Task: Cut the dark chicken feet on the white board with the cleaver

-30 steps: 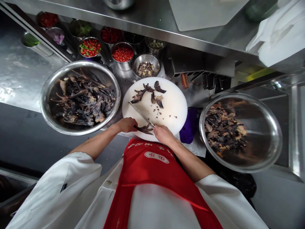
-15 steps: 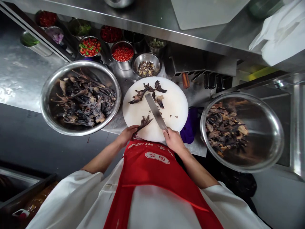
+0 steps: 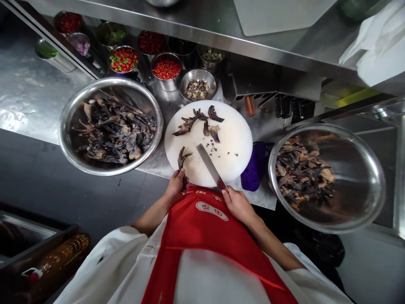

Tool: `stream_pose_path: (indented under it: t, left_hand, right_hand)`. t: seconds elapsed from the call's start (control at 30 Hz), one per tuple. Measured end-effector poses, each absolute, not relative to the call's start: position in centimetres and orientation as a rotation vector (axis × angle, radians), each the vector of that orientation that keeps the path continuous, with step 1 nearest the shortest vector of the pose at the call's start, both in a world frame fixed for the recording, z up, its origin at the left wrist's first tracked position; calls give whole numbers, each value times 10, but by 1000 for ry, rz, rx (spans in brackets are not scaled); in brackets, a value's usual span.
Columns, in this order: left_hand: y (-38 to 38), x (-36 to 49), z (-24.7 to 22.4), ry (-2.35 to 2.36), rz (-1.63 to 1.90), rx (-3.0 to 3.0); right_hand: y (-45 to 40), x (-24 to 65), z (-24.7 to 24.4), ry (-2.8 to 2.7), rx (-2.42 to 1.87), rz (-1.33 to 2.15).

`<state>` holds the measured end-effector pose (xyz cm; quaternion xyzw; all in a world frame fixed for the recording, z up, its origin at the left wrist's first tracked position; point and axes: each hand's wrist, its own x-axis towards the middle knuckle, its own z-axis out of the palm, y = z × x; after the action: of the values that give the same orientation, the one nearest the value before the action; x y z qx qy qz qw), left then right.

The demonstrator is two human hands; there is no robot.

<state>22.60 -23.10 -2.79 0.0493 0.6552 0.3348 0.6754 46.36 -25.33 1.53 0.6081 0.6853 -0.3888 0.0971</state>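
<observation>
My left hand (image 3: pixel 176 185) is closed around a dark clawed foot (image 3: pixel 182 158) at the near left edge of the round white board (image 3: pixel 236 135). In my right hand (image 3: pixel 238 203) is the handle of a cleaver (image 3: pixel 211 165), its blade pointing forward and left over the board, apart from the foot. Cut dark pieces (image 3: pixel 187 125) lie on the board's far half, with small crumbs (image 3: pixel 212 147) near the blade tip. To the left is a steel bowl (image 3: pixel 63 139) of dark feet; to the right, another steel bowl (image 3: pixel 373 190) holds dark and tan pieces.
Behind the board stand a small bowl of chopped bits (image 3: pixel 198 89) and several steel pots, one with red chopped peppers (image 3: pixel 166 68). A knife rack (image 3: pixel 253 86) is at the back right, under a steel shelf (image 3: pixel 202 38). A purple cloth (image 3: pixel 253 169) lies beside the board.
My left hand has turned the foot from slanting right to nearly upright, toes forward. The cleaver has drawn back toward me, off the cut pieces. The view has shifted slightly.
</observation>
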Motion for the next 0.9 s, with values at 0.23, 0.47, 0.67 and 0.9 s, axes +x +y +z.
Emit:
stream_pose_path:
  t: [0.23,0.47,0.67,0.9]
  left_hand:
    - [-238,243,-43,1572,815,215]
    - [-242,242,-48,1564,843,286]
    - [-252,229,-44,1642,760,516]
    - [-248,233,-30,1377,732,291]
  right_hand:
    - [-243,448,35,2227,1709,-1175]
    - [-232,441,24,2064,1541,-1096]
    - [-224,444,21,2003,1669,-1304]
    - [-209,433,0,2023,1826,-1394]
